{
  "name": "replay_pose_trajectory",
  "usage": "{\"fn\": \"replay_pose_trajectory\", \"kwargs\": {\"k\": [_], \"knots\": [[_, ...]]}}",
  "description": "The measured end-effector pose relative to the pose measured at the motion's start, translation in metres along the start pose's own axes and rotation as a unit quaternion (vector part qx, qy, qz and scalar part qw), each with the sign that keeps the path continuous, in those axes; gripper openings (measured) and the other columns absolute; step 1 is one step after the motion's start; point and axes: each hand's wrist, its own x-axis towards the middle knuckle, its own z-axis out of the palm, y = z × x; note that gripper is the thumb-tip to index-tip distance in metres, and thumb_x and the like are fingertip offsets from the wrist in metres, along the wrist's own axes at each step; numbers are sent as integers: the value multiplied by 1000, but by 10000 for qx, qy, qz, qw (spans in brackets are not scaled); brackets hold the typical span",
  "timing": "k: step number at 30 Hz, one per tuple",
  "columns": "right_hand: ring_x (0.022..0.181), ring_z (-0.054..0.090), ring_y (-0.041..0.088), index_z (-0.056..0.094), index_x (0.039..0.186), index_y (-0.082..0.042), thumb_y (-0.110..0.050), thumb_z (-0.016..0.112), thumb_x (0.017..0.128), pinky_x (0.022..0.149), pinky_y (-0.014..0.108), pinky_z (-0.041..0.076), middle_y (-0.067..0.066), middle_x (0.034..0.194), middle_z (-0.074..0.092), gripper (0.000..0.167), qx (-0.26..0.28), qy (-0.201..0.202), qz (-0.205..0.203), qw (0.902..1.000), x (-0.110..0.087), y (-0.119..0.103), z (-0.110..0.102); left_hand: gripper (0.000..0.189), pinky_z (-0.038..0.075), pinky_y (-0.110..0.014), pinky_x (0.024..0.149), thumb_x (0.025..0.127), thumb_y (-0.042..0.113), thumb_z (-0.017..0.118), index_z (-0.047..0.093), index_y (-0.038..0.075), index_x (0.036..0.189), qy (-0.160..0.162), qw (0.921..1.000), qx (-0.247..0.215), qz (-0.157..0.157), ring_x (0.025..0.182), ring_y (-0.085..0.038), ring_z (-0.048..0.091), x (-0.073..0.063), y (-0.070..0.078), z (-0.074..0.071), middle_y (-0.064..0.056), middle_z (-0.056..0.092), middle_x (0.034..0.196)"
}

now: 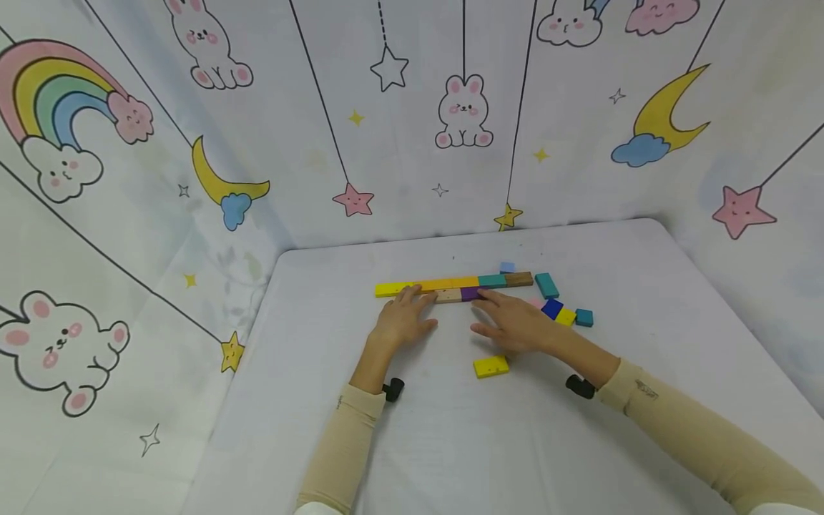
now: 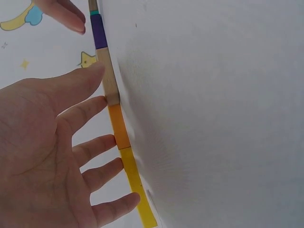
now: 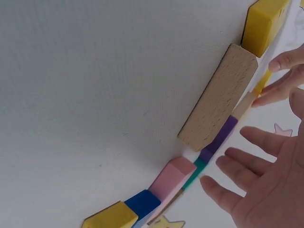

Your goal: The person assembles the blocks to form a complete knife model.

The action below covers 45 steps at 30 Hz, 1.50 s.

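A long row of blocks lies across the table: a yellow block [image 1: 388,290], orange ones [image 1: 463,282], a teal block [image 1: 492,281] and a brown block [image 1: 518,279]. In front of it are a natural wood block [image 1: 448,295] and a purple block [image 1: 470,293], end to end. My left hand [image 1: 400,320] has its fingers spread, the tips right at the yellow and orange blocks and the thumb by the wood block. My right hand [image 1: 515,322] holds nothing; its extended fingers lie close to the purple block. Another wooden block [image 3: 218,97], hidden under this hand in the head view, lies beside it.
A yellow block [image 1: 491,367] lies nearer me. To the right sit a teal block [image 1: 546,285], a dark blue block [image 1: 552,308], a yellow one [image 1: 566,317] and a small teal one [image 1: 584,317]. A pink block [image 3: 172,178] adjoins them. A light blue block [image 1: 507,267] is behind the row.
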Motion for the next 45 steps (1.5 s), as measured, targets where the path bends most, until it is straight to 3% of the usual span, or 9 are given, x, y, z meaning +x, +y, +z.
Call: {"fn": "replay_pose_trajectory", "kwargs": {"k": [14,20,27,35,45], "knots": [[143,50,35,53,153,-9,-53,55,106,113,55,46,15,156,52,65,377,545,-285,9974,-42,9,2,62,29,-58,124,105,48,59,39,33,162,-19,10000,-26,12,159,-30,21,2,3,-1,-8,24,172],[140,53,33,59,148,-10,-49,59,105,111,56,47,12,153,55,57,291,755,-428,9958,-62,11,3,62,31,-57,123,105,47,60,40,33,162,32,10000,50,22,158,-31,23,2,2,-1,-8,26,171],[143,50,32,64,145,-16,-49,60,105,113,56,46,8,155,54,52,342,694,-429,9961,-84,8,8,62,30,-58,123,105,46,60,40,32,162,19,10000,-16,24,158,-31,22,1,0,-1,-9,25,171],[137,56,30,66,141,-17,-48,62,104,110,54,49,7,149,59,49,252,942,-598,9934,-103,6,13,62,30,-58,123,105,43,61,41,30,162,57,9999,-113,42,158,-32,22,-1,0,-2,-10,26,171],[138,55,30,65,144,-14,-48,64,103,110,53,49,6,151,58,53,135,761,-526,9956,-117,6,16,62,29,-58,124,105,44,61,41,31,162,24,9999,-151,12,158,-31,22,-1,2,-2,-10,26,171]]}}
